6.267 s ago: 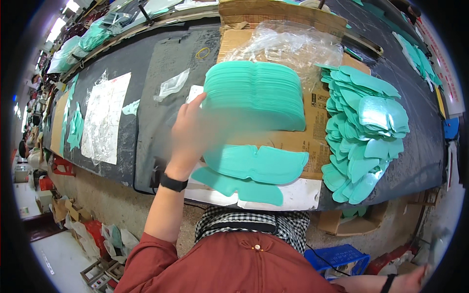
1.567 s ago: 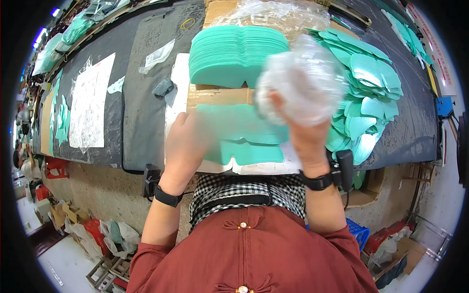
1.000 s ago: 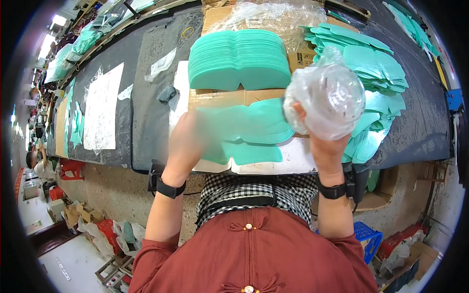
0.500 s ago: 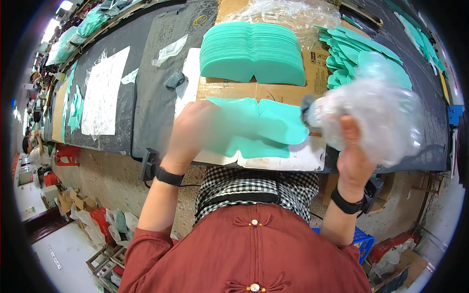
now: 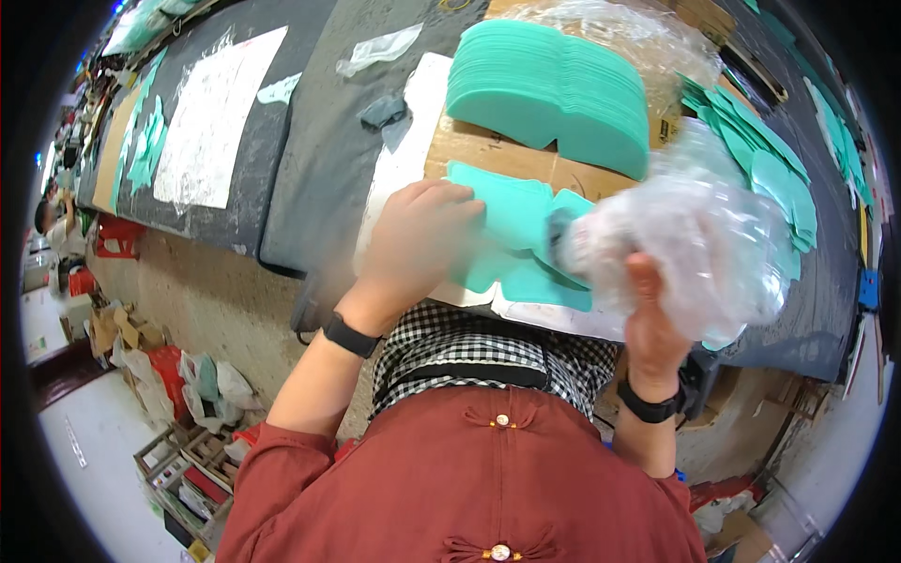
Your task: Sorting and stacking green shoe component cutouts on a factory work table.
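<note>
My right hand (image 5: 652,324) grips a bulky bundle wrapped in clear plastic (image 5: 694,253), thumb up along its near side. A dark grey tip (image 5: 561,235) juts from the bundle's left end, over the right part of some flat teal pieces (image 5: 511,206). These thin pieces lie partly overlapping on a white board (image 5: 544,317) close to my body. My left hand (image 5: 427,239) is over their left edge. Its knuckles are bent, but motion smears the fingers, so their hold on the pieces is unclear. The bundle covers the pieces' right end.
Behind the loose pieces, a thick neat stack of teal pieces (image 5: 549,94) stands on cardboard (image 5: 488,150). A fanned teal pile (image 5: 765,159) lies at the right. Crumpled clear film (image 5: 601,28), a grey rag (image 5: 382,111) and a white sheet (image 5: 221,117) are also on the dark table.
The view has turned, shifting the table's things rightward and tilting them. My right hand has brought the bundle's dark tip leftward over the teal pieces. My left hand stays at their left edge.
</note>
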### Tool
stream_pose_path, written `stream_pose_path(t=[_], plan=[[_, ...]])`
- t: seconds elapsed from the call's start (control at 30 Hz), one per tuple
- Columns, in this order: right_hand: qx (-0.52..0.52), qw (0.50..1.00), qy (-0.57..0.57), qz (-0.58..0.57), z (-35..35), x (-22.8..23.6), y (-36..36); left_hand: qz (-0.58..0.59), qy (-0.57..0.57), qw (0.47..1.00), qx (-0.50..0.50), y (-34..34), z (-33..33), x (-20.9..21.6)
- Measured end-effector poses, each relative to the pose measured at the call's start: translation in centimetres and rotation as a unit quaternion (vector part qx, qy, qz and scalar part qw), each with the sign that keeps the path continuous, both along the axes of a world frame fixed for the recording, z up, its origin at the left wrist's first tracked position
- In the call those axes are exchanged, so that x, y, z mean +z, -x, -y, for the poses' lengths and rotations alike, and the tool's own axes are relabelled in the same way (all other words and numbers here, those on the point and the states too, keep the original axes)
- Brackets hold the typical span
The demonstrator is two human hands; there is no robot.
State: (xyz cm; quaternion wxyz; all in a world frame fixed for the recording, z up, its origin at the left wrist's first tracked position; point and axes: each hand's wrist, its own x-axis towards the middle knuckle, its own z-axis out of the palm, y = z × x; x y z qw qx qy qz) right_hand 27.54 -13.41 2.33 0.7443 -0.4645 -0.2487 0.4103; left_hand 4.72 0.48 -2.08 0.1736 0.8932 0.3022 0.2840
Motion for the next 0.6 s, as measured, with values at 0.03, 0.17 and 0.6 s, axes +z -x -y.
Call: stream_pose_path(t=[0.03, 0.17, 0.6], plan=[[0.004, 1.000, 0.002, 0.001, -0.3, 0.0, -0.1, -0.006, -0.003, 1.000, 0.007, -0.3, 0.0, 0.3], [-0.091, 0.631, -0.006, 0.770, -2.1, -1.8, -0.6, -0.026, 0.002, 0.999, 0.024, -0.4, 0.3, 0.7], [0.003, 0.898, 0.028, 0.438, -8.4, -0.9, 3.1, -0.023, 0.037, 0.997, 0.056, 1.7, 2.0, 0.7]])
